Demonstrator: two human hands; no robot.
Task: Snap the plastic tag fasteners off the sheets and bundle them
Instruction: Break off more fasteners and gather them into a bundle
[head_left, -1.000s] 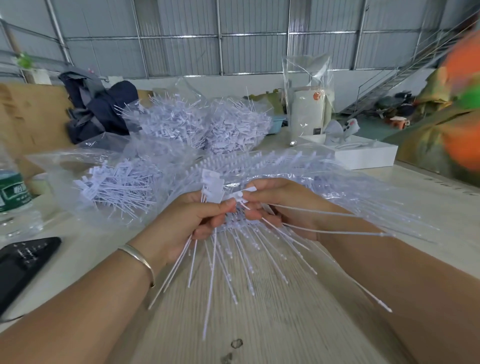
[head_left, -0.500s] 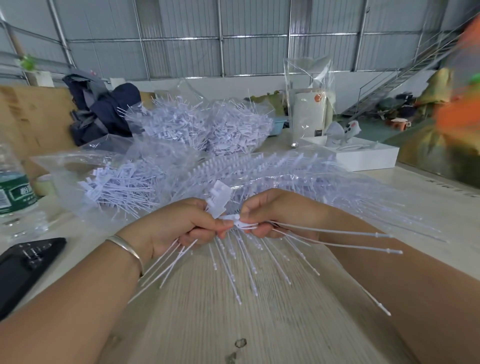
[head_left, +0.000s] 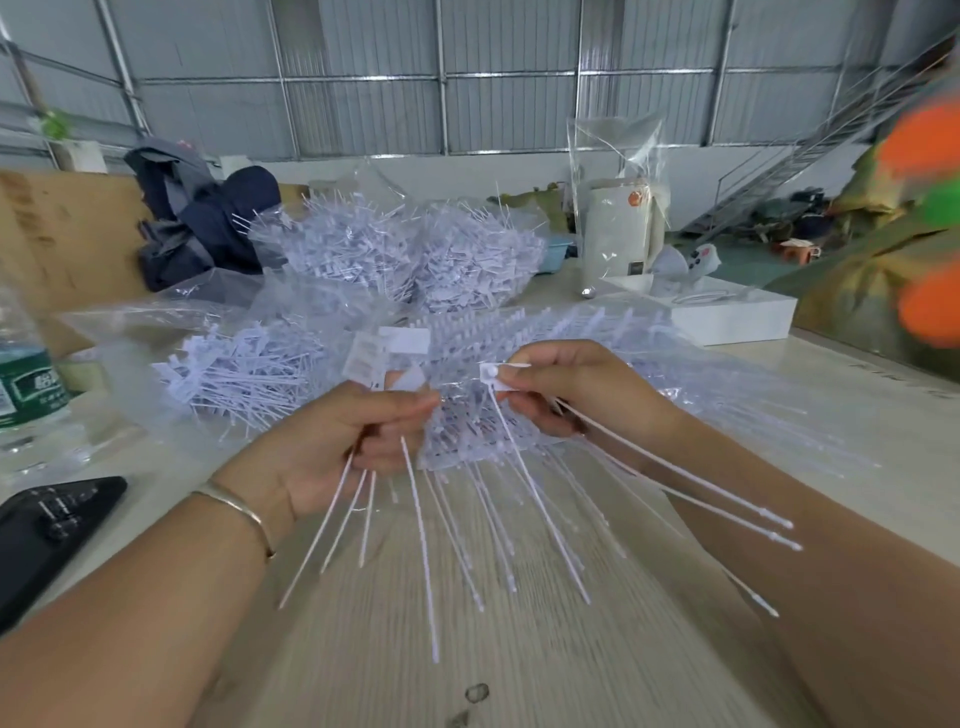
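The long pale wood-grain table ran out ahead of me, and on it, largest first, lay the clear bags heaped with loose fasteners, then the flat stack of unbroken sheets under my hands, then a smaller bag of fasteners to my left. My left hand was curled round a small bundle of snapped-off fasteners, their thin tails fanning down toward me and their flat tag heads poking up above my fingers. My right hand pinched a single fastener by its head, with a few tails trailing out past my wrist. I judged the main risk was the bundle: held that loosely, with tails splayed, a few could slip out or tangle as I passed the next one across, and a careless twist could tear a tail rather than break it cleanly at the head. The water bottle at the far left carried a green label with white characters too blurred for me to read, and the print on the tag heads was too small.
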